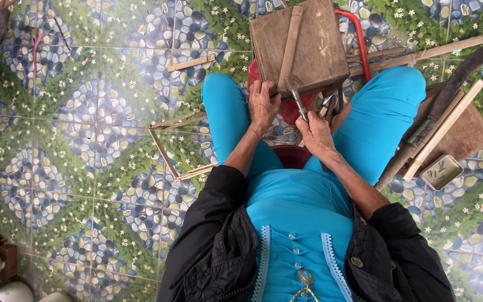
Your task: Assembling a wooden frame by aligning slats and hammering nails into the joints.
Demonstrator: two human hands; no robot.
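Observation:
I sit with knees apart in bright blue trousers, a worn wooden block (320, 50) between them. A flat bamboo strip (290, 42) lies lengthwise on the block. My left hand (263, 105) grips the strip's near end at the block's front edge. My right hand (315, 133) is closed on the handle of a small knife (301, 106), whose blade points up at the strip's near end. The knife tip touches or nearly touches the bamboo.
A red plastic stool or basin (359, 39) sits under the block. A rectangular bamboo frame (166, 151) lies on the patterned tile floor at left. At right a low wooden board (465, 137) carries a long machete (437, 114), bamboo slats (448, 126) and a small metal tin (441, 171).

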